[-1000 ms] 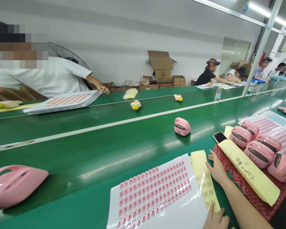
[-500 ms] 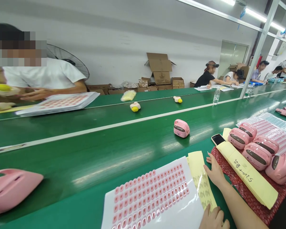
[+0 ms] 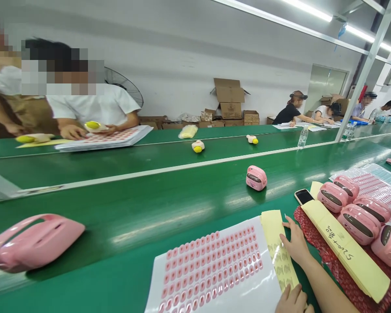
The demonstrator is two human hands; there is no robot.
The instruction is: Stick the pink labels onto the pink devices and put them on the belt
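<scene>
My left hand (image 3: 292,300) lies at the bottom edge, its fingers resting on the lower end of a yellow sticker sheet (image 3: 280,252). Above it, my right hand (image 3: 296,243) is beside the sheet's right edge, thumb and forefinger apart. A tiny pale bit shows at the forefinger's tip; I cannot make out what it is. The yellow sheet overlaps a white sheet (image 3: 244,289) bearing rows of pink oval stickers (image 3: 211,265). Right of my hands, a folded yellow paper stack (image 3: 345,252) with handwriting lies on red bubble wrap (image 3: 332,265).
Pink rounded housings (image 3: 360,221) crowd the right side near a phone (image 3: 303,197). Another pink housing (image 3: 256,178) and a pink iron-shaped shell (image 3: 39,243) sit on the green belt (image 3: 169,204). A bottle (image 3: 302,137) stands farther back. Co-workers sit opposite.
The view has swung left, so everything appears farther right and more of the pink shell and a second person opposite show. My hands stay at the yellow sheet.
</scene>
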